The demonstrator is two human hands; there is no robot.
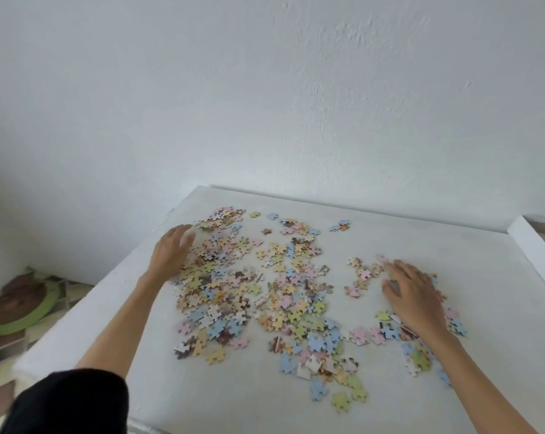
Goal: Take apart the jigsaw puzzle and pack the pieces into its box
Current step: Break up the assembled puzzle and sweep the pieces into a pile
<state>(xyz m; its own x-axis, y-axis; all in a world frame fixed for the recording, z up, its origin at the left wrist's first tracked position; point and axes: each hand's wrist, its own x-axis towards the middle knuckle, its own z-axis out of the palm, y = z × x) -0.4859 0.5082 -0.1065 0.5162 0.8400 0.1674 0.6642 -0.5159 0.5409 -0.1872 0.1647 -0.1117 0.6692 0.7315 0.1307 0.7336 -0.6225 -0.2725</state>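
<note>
Pressing left hand and right hand, both wide and flat, on loose jigsaw pieces toward the side edges of the table, probably for raking them into one heap.

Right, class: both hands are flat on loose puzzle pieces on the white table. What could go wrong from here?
1. The left hand rests on pieces close to the left edge of the table; a careless sweep might knock some off.
2. The stray pieces at the far side sit apart and could be missed.
3. No box is in view, so gathered handfuls have nowhere to go yet.
</note>
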